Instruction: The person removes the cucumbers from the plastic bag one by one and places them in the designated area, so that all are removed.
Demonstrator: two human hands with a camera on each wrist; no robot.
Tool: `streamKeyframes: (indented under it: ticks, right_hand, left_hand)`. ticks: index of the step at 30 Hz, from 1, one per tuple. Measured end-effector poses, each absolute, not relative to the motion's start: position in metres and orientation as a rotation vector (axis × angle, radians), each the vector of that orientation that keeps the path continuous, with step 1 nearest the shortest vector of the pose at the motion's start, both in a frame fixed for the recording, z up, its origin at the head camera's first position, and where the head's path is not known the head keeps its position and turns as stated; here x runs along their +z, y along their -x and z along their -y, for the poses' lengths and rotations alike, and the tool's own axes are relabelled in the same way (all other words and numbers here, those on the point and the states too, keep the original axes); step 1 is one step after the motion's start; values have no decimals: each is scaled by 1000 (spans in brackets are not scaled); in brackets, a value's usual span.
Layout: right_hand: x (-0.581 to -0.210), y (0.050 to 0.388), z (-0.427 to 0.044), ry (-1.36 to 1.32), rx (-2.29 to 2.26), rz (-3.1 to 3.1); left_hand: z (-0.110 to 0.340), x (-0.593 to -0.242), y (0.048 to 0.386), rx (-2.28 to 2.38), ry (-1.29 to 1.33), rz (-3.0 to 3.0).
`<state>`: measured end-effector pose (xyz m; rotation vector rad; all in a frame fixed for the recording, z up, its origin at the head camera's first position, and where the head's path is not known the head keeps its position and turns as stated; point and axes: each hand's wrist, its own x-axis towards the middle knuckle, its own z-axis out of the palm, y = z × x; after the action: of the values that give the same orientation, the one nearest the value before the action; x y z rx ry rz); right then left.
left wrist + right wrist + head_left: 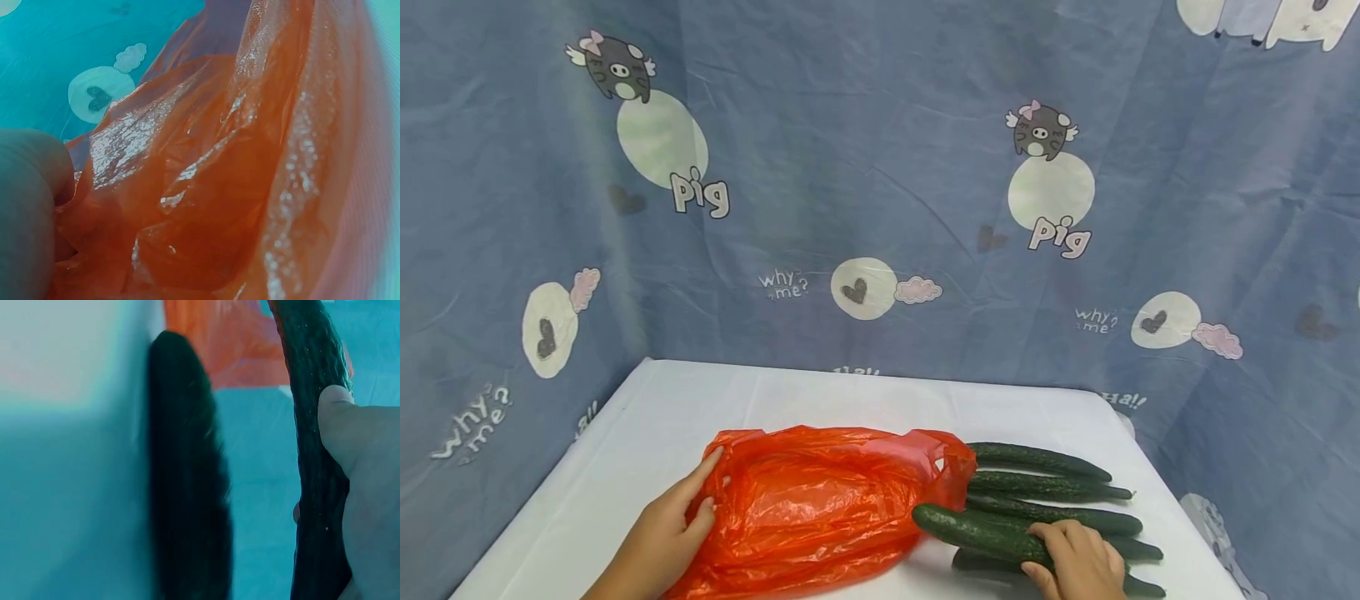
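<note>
A crumpled red plastic bag lies on the white table. My left hand holds its left edge, and the left wrist view shows the thin film of the bag close to the fingers. With my right hand I grip a dark green cucumber by its right part, the thumb lying along it in the right wrist view. The far end of this cucumber reaches the bag's right edge. Several other cucumbers lie side by side to the right of the bag, some partly hidden by the held one and my hand.
The white tabletop extends behind the bag and cucumbers. A blue cloth printed with pigs, hearts and lettering hangs behind the table and along its sides. Another cucumber looms close in the right wrist view.
</note>
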<state>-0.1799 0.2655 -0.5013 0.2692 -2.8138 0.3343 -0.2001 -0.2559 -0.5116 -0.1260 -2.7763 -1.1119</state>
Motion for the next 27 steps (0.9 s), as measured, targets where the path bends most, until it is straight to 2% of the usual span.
streamKeyframes:
  ticks: [3,11,27]
  right_hand:
    - [-512,172,-273,-157,280,2903]
    - [-546,171,-305,-470,41,2443]
    - [-581,167,-340,-498,105,2329]
  left_hand:
    - [257,-512,199,-1110,117,2775]
    - [257,-513,198,-1125,97,2772]
    - [256,-516,200,-1128,137,2700]
